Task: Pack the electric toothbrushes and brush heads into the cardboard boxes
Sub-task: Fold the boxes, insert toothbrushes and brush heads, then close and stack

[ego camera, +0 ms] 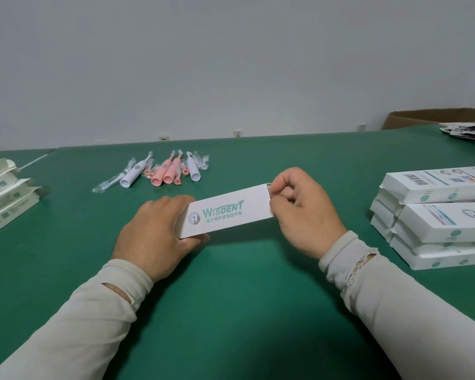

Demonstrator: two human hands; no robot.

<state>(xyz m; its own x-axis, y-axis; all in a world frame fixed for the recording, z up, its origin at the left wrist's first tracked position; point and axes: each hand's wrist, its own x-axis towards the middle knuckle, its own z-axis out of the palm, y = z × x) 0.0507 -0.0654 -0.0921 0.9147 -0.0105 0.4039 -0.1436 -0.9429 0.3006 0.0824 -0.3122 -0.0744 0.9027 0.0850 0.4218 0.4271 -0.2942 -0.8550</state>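
I hold a long white toothbrush box [228, 212] with green lettering just above the green table [231, 297]. My left hand [151, 234] grips its left end. My right hand [302, 212] pinches its right end, fingers at the end flap. Behind the box lies a cluster of toothbrushes: two white ones [134, 174] [193, 168] and two pink ones [166, 171]. Several brush heads in clear wrappers [109, 184] lie among them.
A stack of white boxes [436, 215] stands at the right. More boxes with open end flaps [3, 193] lie at the left edge. Far right are a pile of printed leaflets [469, 131] and a brown carton [422, 117].
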